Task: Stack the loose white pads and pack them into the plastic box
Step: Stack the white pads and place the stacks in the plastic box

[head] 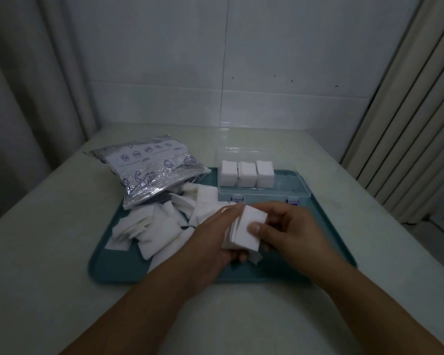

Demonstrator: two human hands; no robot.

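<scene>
A small stack of white pads (245, 230) is held upright between both hands above the teal tray (118, 270). My left hand (210, 242) grips the stack from the left side and below. My right hand (290, 230) pinches it from the right, thumb pressed on the front pad. A heap of loose white pads (159, 226) lies on the tray's left half. The clear plastic box (287, 187) stands open at the tray's far side, with three stacks of pads (247, 173) in its left part.
A crinkled zip bag printed with purple drawings (151, 170) lies at the tray's far left corner, partly over the loose pads. The tray sits on a pale table against a white wall. Curtains hang at both sides.
</scene>
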